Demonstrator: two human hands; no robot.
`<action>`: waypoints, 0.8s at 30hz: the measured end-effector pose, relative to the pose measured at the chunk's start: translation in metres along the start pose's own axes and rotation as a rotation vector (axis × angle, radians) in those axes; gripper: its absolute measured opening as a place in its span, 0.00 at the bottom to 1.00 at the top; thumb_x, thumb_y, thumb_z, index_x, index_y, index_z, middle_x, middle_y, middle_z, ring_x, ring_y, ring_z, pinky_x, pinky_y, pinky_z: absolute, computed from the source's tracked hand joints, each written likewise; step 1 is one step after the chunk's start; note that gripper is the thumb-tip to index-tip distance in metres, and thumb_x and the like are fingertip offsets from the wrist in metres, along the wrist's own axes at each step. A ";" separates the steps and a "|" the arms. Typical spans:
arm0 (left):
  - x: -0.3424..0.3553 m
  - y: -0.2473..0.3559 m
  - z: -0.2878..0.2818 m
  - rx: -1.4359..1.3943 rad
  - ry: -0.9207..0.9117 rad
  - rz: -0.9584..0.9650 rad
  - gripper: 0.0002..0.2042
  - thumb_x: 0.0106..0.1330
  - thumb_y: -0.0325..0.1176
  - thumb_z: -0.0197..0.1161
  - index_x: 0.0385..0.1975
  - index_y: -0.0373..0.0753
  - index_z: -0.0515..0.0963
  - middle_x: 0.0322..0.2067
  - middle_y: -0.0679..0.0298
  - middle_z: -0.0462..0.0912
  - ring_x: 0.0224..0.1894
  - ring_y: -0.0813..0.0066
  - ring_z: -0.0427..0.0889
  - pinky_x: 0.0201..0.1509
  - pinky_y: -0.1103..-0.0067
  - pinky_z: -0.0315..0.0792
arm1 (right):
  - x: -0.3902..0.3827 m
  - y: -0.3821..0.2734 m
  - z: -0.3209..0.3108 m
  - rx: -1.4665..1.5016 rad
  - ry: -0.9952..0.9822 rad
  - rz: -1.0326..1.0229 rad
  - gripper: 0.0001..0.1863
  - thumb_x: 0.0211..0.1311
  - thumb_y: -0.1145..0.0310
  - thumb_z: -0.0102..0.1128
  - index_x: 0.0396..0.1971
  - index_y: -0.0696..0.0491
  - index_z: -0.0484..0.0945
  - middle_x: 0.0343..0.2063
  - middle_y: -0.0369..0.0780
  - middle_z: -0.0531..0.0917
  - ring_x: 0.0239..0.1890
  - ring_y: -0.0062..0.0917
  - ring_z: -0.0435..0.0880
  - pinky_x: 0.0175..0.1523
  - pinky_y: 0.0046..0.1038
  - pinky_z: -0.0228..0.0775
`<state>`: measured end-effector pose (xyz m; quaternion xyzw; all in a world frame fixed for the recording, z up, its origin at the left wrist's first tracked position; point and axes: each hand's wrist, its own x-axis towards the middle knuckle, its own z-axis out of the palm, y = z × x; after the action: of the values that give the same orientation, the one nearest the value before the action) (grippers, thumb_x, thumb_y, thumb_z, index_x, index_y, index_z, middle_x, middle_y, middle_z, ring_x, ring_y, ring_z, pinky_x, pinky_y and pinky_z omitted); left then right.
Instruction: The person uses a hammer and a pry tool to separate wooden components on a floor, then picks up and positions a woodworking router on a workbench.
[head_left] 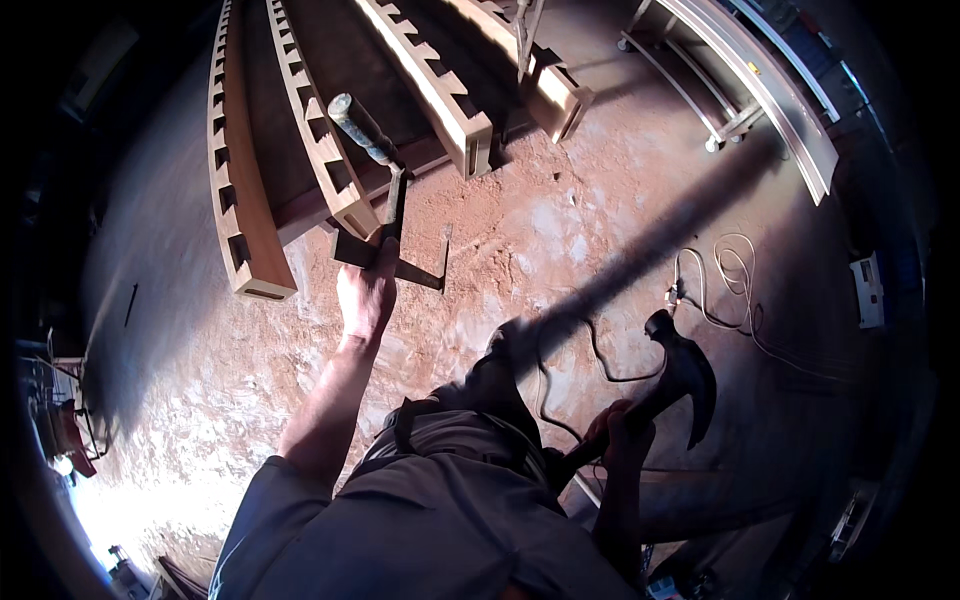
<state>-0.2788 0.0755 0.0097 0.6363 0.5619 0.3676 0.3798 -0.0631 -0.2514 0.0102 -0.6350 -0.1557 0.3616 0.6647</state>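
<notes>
Person stands on a dusty reddish floor (560, 230), seen from above, both arms out. Left hand (365, 295) is raised fwd, fingers wrapped tight round a clamp (385, 215): a dark metal bar w/ a grey-green handle at its upper end and a flat cross-piece at hand level, jutting right to a short upturned tip. Clamp sits tilted, handle leaning up-left, overlapping the end of a notched wooden beam in the view; can't tell if it touches the wood.

Right hand (620, 425), low and close to the body, is closed round the shaft of a claw hammer (685, 380). Hammer head is dark, points up and to the right, claw curving down, held clear of the floor.

Four pale beams (250, 220) w/ rows of square mortises lie side by side ahead, ends toward the person, over a darker board. A white cord (725, 280) lies coiled on the floor to the right, near a thin black cable. A curved metal frame (770, 100) on castors stands top right. Long shadow runs diagonally across the floor from the person's feet. Red tool (65, 435) sits at far left edge.
</notes>
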 end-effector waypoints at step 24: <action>0.172 0.097 0.062 0.129 0.187 -0.093 0.17 0.65 0.45 0.57 0.50 0.47 0.79 0.30 0.60 0.84 0.36 0.72 0.83 0.42 0.77 0.73 | 0.369 0.066 0.102 -0.206 -0.639 1.082 0.15 0.65 0.58 0.57 0.35 0.56 0.71 0.26 0.43 0.83 0.26 0.31 0.83 0.28 0.33 0.78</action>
<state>-0.1641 0.2346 0.0760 0.5959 0.6461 0.3703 0.3006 0.1057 0.0690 -0.1309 -0.5453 -0.0378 0.8010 0.2442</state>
